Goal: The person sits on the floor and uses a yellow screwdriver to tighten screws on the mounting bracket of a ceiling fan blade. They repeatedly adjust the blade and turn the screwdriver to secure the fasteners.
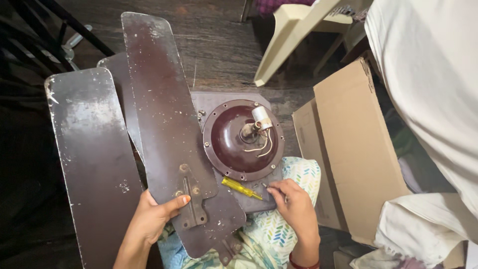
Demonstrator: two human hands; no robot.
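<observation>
On the person's lap, over a patterned white, green and yellow cloth (pixel 279 229), lay the parts of a dismantled ceiling fan. The left hand (pixel 152 219) had a loose, half-open grip on the long dark-brown metal fan blade (pixel 162 114), thumb pressed on top near its metal mounting bracket (pixel 191 199) and fingers hidden underneath. The right hand (pixel 295 201) was pinched nearly closed around a small object too tiny to make out, at the edge of the grey flat base plate (pixel 254 199). Just beside that hand lay a yellow-handled screwdriver (pixel 240 188), touching the rim of the round dark-brown fan motor housing (pixel 234 142). Two more brown blades (pixel 89 159) lay to the left. A brown cardboard box (pixel 353 144) stood to the right.
</observation>
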